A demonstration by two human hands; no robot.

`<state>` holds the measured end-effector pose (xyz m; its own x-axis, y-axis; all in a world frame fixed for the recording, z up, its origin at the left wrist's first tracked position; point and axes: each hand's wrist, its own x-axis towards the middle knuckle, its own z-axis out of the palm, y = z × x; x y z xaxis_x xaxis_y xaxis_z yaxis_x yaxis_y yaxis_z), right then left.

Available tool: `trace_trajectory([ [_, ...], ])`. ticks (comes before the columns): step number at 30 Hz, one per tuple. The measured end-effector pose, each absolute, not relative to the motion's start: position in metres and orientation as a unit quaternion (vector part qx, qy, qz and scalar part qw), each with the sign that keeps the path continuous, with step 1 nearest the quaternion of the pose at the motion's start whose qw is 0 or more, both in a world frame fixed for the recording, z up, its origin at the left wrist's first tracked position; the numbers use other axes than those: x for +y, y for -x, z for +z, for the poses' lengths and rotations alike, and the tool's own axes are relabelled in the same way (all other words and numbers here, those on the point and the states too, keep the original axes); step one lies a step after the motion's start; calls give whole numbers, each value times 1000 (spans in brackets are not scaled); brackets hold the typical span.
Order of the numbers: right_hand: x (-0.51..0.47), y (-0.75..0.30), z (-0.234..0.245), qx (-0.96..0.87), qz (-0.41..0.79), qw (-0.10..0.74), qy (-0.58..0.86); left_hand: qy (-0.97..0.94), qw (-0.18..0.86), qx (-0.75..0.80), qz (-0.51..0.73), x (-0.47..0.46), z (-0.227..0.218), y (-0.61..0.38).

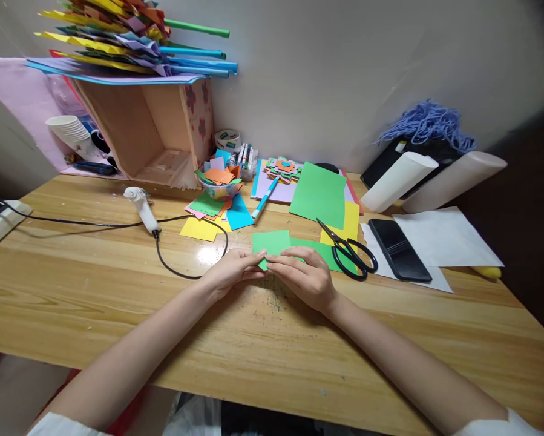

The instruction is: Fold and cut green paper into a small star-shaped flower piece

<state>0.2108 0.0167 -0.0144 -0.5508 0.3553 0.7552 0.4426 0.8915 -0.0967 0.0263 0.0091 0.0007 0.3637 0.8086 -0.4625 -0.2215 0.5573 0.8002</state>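
Observation:
A small green paper square lies on the wooden table just past my hands. My left hand and my right hand meet at its near corner, fingertips pinched on the paper's edge. Both hands are closed on the green paper. A larger green strip lies under my right hand's far side. Black scissors rest just right of my right hand.
A glue gun with a black cord lies to the left. A bowl of paper scraps, coloured sheets, a blue pen, a black phone, white paper, white rolls and a wooden box ring the work spot.

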Motion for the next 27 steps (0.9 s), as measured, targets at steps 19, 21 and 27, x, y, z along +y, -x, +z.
trace_trajectory([
  [19, 18, -208, -16, -865, 39, 406, 291, -413, 734, 430, 325, 9, -4, -24],
  [21, 17, -207, -15, -859, 62, 400, 313, -408, 734, 433, 328, 9, -4, -25],
  [27, 14, -204, -11, -833, 109, 399, 367, -402, 730, 449, 322, 8, -2, -28],
])
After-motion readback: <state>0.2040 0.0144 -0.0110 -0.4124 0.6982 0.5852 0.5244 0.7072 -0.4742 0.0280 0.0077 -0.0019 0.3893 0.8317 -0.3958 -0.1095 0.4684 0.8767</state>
